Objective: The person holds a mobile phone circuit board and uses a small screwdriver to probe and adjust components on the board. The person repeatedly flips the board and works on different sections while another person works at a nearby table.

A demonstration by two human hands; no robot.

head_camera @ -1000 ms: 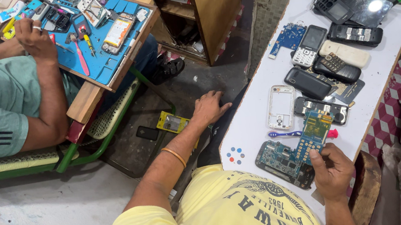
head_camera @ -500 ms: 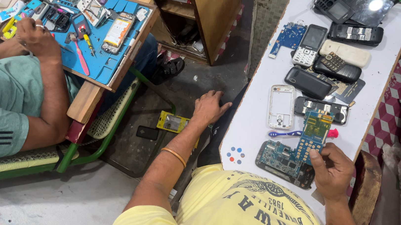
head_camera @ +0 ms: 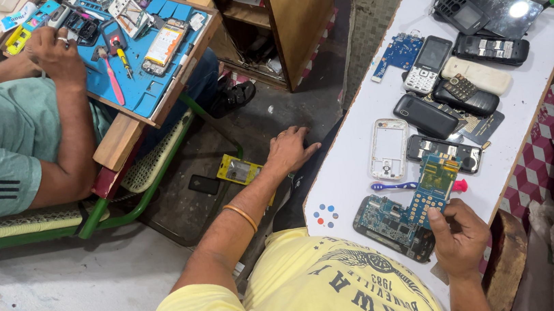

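The right hand point(head_camera: 461, 239) pinches the near end of a small circuit board point(head_camera: 435, 187) between thumb and fingers, holding it just over the white surface point(head_camera: 359, 154). The board's long axis runs away from the person, tilted a little rightward, its yellowish screen end pointing toward the row of dark phones point(head_camera: 445, 151). Just left of the board lies a larger blue board in a black phone shell point(head_camera: 391, 226), and a blue-handled tool point(head_camera: 393, 186) lies across its far side. To handle the board well, I judge it best gripped by its edges only, kept level and clear of the parts beneath. The left hand point(head_camera: 289, 151) is well left of the board, off the surface, fingers spread and resting flat on the floor point(head_camera: 272, 108), holding nothing, beside a yellow-framed part point(head_camera: 239, 170).
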